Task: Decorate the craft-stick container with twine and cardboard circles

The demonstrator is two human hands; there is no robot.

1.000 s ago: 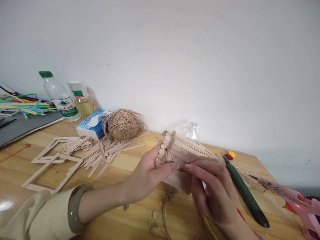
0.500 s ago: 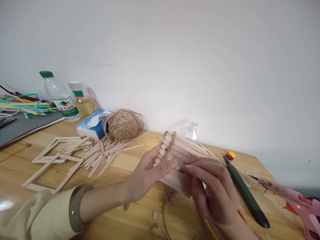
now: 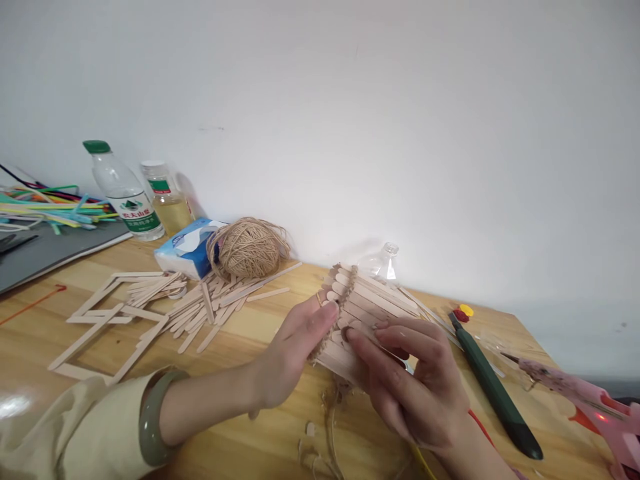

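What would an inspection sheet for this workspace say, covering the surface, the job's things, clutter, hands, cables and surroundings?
Surface: wooden table, small scraps on it.
Job's things: stick panel with twine band; pink glue gun, red light lit.
Clutter: loose sticks, twine ball, tissue pack, bottles, green-black tool.
Hands: left hand grips the stick panel's end; right hand touches its face.
Cables: nothing certain; yellow strand near right hand unclear.
Surroundings: pale wall behind.

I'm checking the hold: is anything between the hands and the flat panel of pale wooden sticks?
Nothing visible is: the left hand and right hand both touch the flat panel of pale wooden sticks.
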